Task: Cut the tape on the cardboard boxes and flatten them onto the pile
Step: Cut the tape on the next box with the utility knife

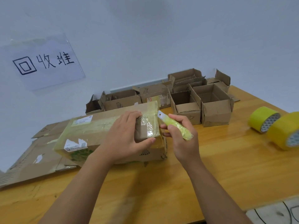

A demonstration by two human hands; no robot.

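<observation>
1. I see the left hand [127, 135] reaching in from below, fingers and thumb curled round the near end of a long brown cardboard box wrapped in glossy yellowish tape [103, 135], gripping it against the orange-brown wooden table [226, 159].
2. The right hand [181, 135] clenches a yellow-green plastic box cutter [175, 125], its white tip angled up-left, just beside the box corner held by the left hand.
3. Left of that grip, flattened brown cardboard sheets [32, 160] lie in a pile under the box's far end.
4. Beyond both hands stand open corrugated cardboard boxes [210, 104], flaps raised.
5. Right of the cutter hand lie two shiny yellow tape rolls [275, 126].
</observation>
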